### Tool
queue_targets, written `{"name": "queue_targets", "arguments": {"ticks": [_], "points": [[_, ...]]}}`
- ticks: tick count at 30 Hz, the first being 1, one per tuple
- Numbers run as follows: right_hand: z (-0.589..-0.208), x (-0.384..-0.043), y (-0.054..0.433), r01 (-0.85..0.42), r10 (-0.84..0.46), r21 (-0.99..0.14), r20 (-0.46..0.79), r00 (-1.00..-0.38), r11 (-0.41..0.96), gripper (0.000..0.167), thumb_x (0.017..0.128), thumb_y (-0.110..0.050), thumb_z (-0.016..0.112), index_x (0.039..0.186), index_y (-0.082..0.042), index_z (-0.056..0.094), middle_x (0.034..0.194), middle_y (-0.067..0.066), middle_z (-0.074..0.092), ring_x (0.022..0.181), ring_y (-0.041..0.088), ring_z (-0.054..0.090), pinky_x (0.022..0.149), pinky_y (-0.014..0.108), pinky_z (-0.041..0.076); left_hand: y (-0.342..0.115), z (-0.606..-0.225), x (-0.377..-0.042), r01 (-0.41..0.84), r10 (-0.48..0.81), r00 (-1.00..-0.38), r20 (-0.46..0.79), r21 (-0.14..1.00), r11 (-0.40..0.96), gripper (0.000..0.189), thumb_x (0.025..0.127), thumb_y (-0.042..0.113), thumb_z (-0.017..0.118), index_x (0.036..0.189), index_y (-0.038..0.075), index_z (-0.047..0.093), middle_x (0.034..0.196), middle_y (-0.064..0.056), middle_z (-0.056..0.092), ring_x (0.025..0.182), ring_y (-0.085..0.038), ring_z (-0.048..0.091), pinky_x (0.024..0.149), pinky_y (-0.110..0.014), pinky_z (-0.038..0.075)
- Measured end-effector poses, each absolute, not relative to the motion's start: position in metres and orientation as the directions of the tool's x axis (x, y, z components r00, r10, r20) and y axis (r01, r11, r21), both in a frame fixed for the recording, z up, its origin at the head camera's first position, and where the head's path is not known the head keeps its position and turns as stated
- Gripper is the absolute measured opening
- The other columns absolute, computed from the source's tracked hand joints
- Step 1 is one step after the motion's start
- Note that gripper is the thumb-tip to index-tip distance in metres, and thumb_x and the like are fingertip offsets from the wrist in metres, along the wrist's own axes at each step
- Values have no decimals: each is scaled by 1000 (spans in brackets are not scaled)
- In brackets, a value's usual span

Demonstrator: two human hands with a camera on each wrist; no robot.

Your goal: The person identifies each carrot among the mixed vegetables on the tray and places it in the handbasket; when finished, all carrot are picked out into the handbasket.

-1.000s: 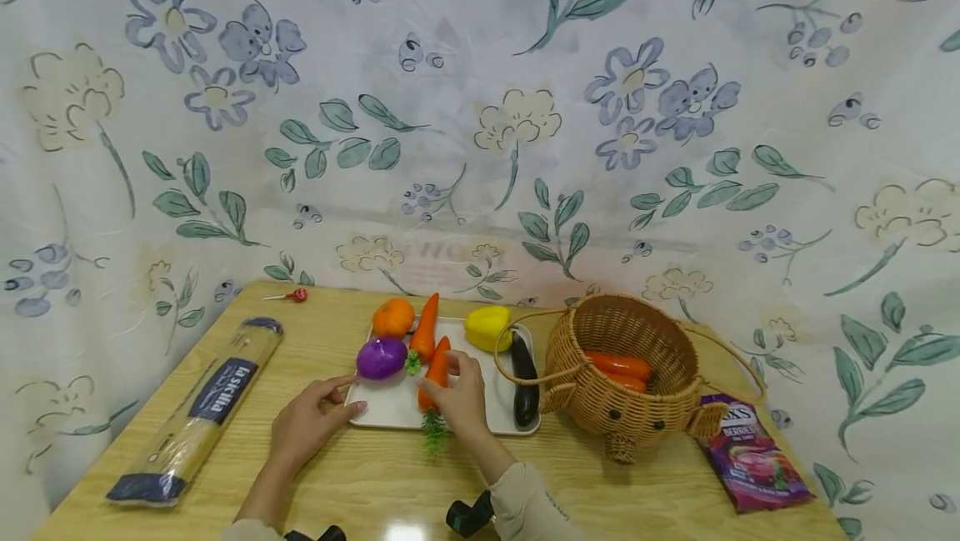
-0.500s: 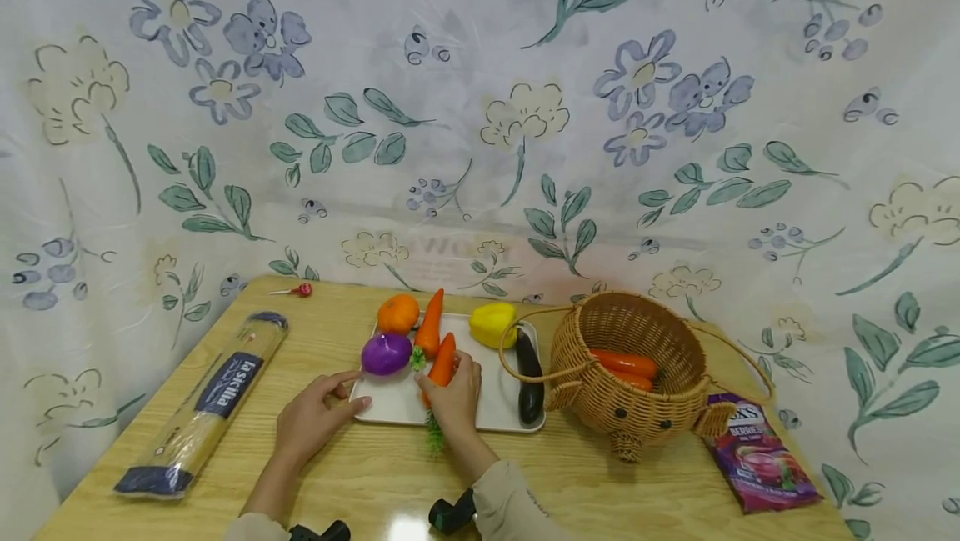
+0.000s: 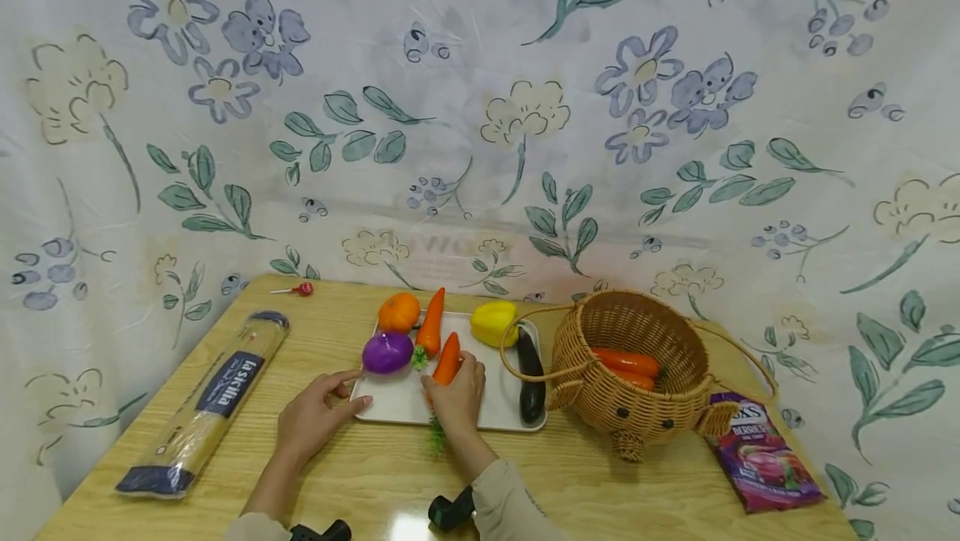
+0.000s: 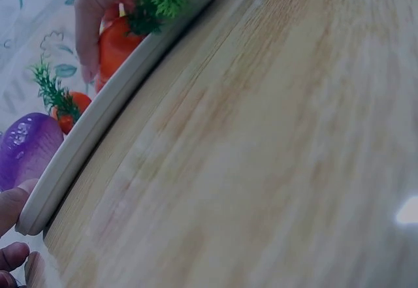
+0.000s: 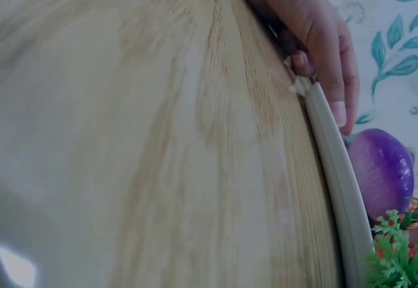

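The table [image 3: 600, 495] is a pale yellowish surface with wood grain, and a bright patch of light gleams on it on the near side of the tray [image 3: 497, 395]. Behind the tray hangs a white, lightly creased sheet [image 3: 465, 24] printed with blue and cream flowers and green leaves.

The right hand [image 3: 456, 398] pinches a carrot [image 3: 448, 358] between thumb and fingers over the tray's near half, the leafy top reaching past its near rim. The left hand [image 3: 315, 416] holds the tray's near left corner, thumb and forefinger parted around it.

In the tray's far left part are a pumpkin [image 3: 399, 313], a purple onion [image 3: 387, 353] and a second carrot [image 3: 431, 324]; a yellow pepper [image 3: 495, 323] and an eggplant [image 3: 531, 383] lie along its right side.

Right of the tray stand a wicker basket [image 3: 641, 420] and, farther off, a candy bag [image 3: 768, 458]. Left of it lie a pasta packet [image 3: 210, 403] and a lollipop [image 3: 303, 288].
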State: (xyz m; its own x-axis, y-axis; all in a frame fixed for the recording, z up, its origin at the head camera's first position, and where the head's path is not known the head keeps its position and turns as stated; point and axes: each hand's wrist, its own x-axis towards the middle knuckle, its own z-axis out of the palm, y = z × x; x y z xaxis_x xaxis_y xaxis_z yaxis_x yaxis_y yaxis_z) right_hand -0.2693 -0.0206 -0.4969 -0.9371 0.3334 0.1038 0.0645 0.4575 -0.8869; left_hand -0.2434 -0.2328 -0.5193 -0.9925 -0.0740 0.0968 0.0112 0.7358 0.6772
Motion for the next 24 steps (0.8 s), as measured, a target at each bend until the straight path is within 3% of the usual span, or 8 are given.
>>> {"name": "queue_targets", "arguments": {"ticks": [10, 24], "points": [[-490, -261, 9, 43, 236, -795, 128, -963, 605, 49, 68, -11, 84, 111, 1, 63, 100, 12, 59, 92, 28, 58, 87, 45, 48, -233, -522, -243, 29, -73, -990, 124, 668, 744, 58, 83, 58, 72, 130, 24, 65, 97, 5, 61, 71, -9, 48, 62, -27, 35], [-482, -250, 43, -108, 99, -893, 167, -981, 437, 47, 69, -1, 81, 115, -3, 69, 106, 12, 69, 94, 24, 62, 82, 40, 50, -234, -522, -243, 51, -58, -987, 147, 648, 760, 57, 84, 59, 71, 130, 26, 66, 97, 6, 61, 72, -8, 47, 63, -27, 34]]}}
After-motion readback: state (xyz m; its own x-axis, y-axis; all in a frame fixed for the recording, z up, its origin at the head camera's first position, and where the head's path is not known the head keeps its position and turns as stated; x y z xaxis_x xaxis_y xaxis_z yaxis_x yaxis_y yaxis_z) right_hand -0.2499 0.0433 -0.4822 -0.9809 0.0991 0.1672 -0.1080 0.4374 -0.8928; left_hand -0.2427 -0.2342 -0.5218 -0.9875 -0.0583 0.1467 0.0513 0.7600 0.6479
